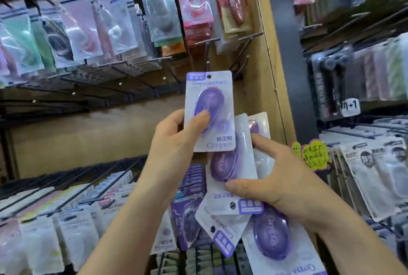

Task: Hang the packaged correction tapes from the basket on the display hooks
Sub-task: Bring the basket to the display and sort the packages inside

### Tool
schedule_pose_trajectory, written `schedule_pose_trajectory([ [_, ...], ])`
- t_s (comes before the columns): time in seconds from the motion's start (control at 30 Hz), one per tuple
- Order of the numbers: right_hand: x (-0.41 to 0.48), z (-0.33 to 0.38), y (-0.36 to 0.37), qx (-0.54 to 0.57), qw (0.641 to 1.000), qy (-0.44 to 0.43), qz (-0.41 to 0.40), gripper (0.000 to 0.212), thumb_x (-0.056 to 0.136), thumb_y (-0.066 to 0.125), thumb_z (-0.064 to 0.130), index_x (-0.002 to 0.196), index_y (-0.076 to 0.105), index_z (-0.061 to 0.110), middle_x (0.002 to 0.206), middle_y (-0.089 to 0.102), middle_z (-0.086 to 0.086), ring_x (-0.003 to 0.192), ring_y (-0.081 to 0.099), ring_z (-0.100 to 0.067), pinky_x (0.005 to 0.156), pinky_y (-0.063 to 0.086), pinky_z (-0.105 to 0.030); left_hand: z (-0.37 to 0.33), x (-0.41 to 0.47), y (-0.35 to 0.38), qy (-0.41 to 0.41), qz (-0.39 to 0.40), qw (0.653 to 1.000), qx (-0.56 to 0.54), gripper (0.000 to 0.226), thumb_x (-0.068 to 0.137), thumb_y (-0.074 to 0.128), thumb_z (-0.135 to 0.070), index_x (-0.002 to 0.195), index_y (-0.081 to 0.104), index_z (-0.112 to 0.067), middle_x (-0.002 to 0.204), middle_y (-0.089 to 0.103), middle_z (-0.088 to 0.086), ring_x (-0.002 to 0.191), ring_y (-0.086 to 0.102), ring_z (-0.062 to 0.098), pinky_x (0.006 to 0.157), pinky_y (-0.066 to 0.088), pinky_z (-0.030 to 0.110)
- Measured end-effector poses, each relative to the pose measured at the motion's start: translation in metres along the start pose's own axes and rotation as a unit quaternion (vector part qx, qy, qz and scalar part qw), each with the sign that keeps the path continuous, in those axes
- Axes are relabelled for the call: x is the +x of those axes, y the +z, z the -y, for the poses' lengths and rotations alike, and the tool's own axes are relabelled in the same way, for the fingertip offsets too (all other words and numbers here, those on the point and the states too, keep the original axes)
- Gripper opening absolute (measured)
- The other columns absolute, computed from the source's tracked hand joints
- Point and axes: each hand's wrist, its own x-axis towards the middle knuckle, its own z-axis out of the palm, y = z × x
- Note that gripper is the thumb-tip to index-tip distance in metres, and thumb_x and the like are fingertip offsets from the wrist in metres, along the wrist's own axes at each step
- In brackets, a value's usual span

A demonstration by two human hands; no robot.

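left hand (174, 142): gripped one purple correction tape pack (209, 111) upright, thumb pressed on the blister front, fingers behind the card. Closed firmly on it.
held pack: hang hole at top, facing camera, raised in front of the wooden display panel (262, 89). Its top edge sat just below the empty hooks (242, 42); not on any hook.
right hand (271, 177): clamped a fanned stack of purple packs (231, 175), thumb across the front, index finger extended over the top of the back ones. Closed on the stack.
stack: several packs, mostly upside down, hang holes pointing down, overlapping at different angles. Lowest one reached the bottom frame edge. Exact count unclear.
pack vs stack: bottom edge of the held pack overlapped the top of the stack; could not tell if touching.
empty hooks: dark metal prongs with cross-bars, sticking out of the panel, right of the filled rows.
upper left rows (88, 31): pastel packaged items hung densely on hooks, blurred.
lower left rows (66, 219): more hung packs, white and pastel.
right shelving (364, 164): grey-white packs, plus a yellow handwritten tag (315, 155), text unreadable.
basket: not in view.
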Motion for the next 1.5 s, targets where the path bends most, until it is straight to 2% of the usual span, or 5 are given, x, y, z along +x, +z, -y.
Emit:
schedule_pose_trajectory([
  [0.3, -0.011, 0.007, -0.01, -0.105, 0.994, 0.005, -0.044, 0.044, 0.071, 0.085, 0.012, 0.108, 0.068, 0.029, 0.099, 0.075, 0.011, 0.093, 0.071, -0.013, 0.087, 0.057, -0.038, -0.03, 0.038, 0.034, -0.087, 0.117, 0.989, 0.007, 0.025, 0.098, 0.056, -0.031, 0.084, 0.065, -0.013, 0.056, 0.062, -0.006, 0.037, 0.046, 0.002, 0.035, 0.03, 0.01],
  [0.53, -0.016, 0.011, -0.016, -0.125, 0.992, 0.013, -0.032, 0.049, 0.071, 0.085, 0.014, 0.109, 0.066, 0.04, 0.101, 0.07, 0.028, 0.091, 0.066, 0.008, 0.074, 0.049, -0.007, -0.017, 0.059, 0.046, -0.081, 0.108, 0.991, 0.019, 0.03, 0.098, 0.055, -0.04, 0.097, 0.066, -0.012, 0.064, 0.065, -0.008, 0.044, 0.05, 0.002, 0.039, 0.034, 0.01],
  [0.77, -0.021, 0.012, -0.024, -0.104, 0.994, 0.019, -0.013, 0.056, 0.071, 0.087, 0.018, 0.117, 0.064, 0.042, 0.108, 0.073, 0.019, 0.099, 0.069, -0.004, 0.093, 0.055, -0.037, -0.009, 0.062, 0.051, -0.095, 0.097, 0.99, 0.044, 0.03, 0.097, 0.057, -0.041, 0.102, 0.065, -0.013, 0.075, 0.074, -0.006, 0.059, 0.067, 0.004, 0.046, 0.045, 0.014],
  [1.03, -0.019, 0.013, -0.033, -0.039, 0.999, 0.012, 0.012, 0.055, 0.068, 0.087, 0.006, 0.109, 0.07, 0.038, 0.099, 0.075, 0.02, 0.092, 0.07, 0.003, 0.072, 0.05, -0.007, 0.01, 0.093, 0.054, -0.156, 0.102, 0.978, 0.098, 0.029, 0.095, 0.06, -0.04, 0.109, 0.065, -0.015, 0.097, 0.076, 0.002, 0.082, 0.073, 0.014, 0.079, 0.056, 0.03],
  [1.5, 0.006, -0.003, -0.024, 0.082, 0.996, 0.025, -0.021, 0.046, 0.069, 0.082, -0.001, 0.111, 0.071, 0.017, 0.1, 0.077, -0.002, 0.094, 0.074, -0.02, 0.078, 0.059, -0.03, 0.07, 0.182, 0.07, -0.182, 0.073, 0.964, 0.178, 0.044, 0.089, 0.072, -0.025, 0.125, 0.058, -0.004, 0.119, 0.066, 0.012, 0.099, 0.068, 0.028, 0.079, 0.057, 0.035],
])
